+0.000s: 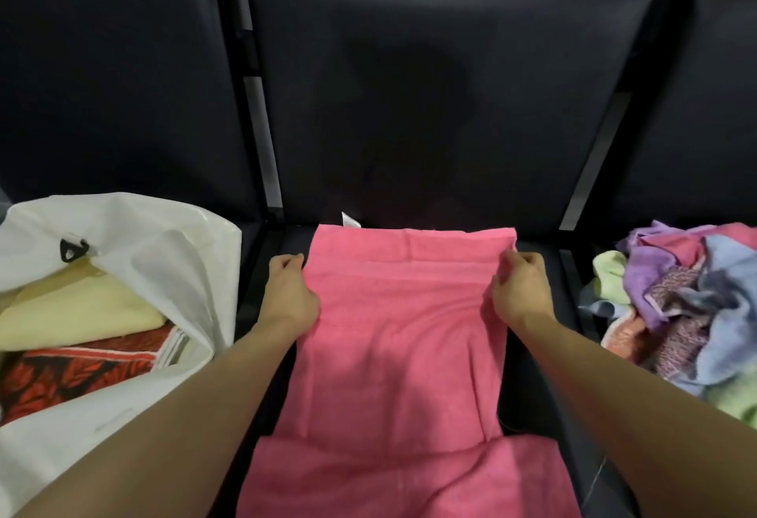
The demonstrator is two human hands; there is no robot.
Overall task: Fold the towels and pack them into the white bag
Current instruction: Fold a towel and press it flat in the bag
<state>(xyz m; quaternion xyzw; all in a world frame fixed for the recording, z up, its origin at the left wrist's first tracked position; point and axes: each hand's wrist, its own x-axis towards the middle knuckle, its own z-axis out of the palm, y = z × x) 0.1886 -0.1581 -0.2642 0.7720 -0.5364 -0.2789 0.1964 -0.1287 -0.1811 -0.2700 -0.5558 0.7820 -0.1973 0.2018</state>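
A long pink towel (403, 337) lies lengthwise on the middle black seat, its near end hanging toward me. A small white label sticks up at its far edge. My left hand (288, 292) pinches the towel's left edge and my right hand (520, 290) pinches its right edge, both near the far end. The white bag (135, 263) stands open on the left seat, holding a folded cream towel (78, 306) and a red patterned towel (69, 374).
A heap of unfolded towels (684, 304) in purple, blue, green and pink lies on the right seat. Black seat backs (409, 87) rise behind, with dark armrest gaps between the seats.
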